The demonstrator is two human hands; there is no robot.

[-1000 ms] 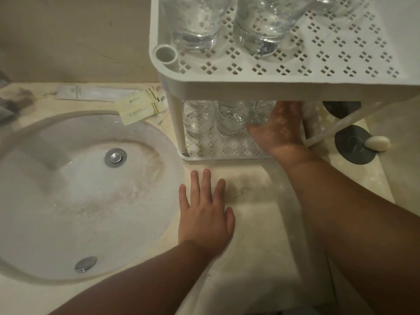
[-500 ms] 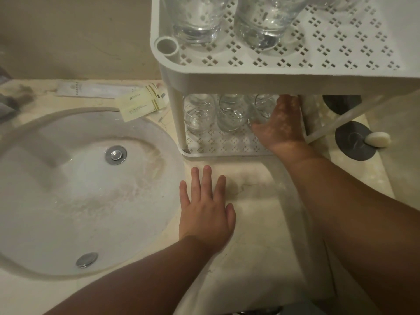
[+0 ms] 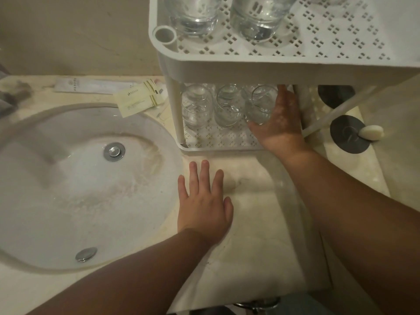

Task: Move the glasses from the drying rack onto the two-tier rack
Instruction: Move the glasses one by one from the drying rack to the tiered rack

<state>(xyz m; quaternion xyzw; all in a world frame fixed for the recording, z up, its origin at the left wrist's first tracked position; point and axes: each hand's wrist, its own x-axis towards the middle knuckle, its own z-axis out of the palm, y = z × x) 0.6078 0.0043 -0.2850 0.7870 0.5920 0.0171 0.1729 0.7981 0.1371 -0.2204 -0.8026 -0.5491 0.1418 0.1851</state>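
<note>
A white perforated two-tier rack point(image 3: 227, 67) stands on the counter right of the sink. Clear glasses point(image 3: 256, 17) stand on its top tier. Several smaller glasses point(image 3: 197, 110) sit in rows on the bottom tier. My right hand point(image 3: 281, 119) reaches under the top tier and wraps around the rightmost front glass point(image 3: 258, 112), which rests on the bottom tier. My left hand point(image 3: 204, 201) lies flat on the counter, fingers spread, holding nothing. No drying rack is in view.
A round white sink point(image 3: 79, 178) with a metal drain fills the left. Paper sachets point(image 3: 138, 100) lie behind it by the wall. A dark round coaster point(image 3: 347, 137) with a pale soap piece point(image 3: 371, 133) lies to the right of the rack.
My right hand has pushed slightly deeper into the bottom tier with the glass. The view has tilted a little. My left hand has stayed flat on the counter.
</note>
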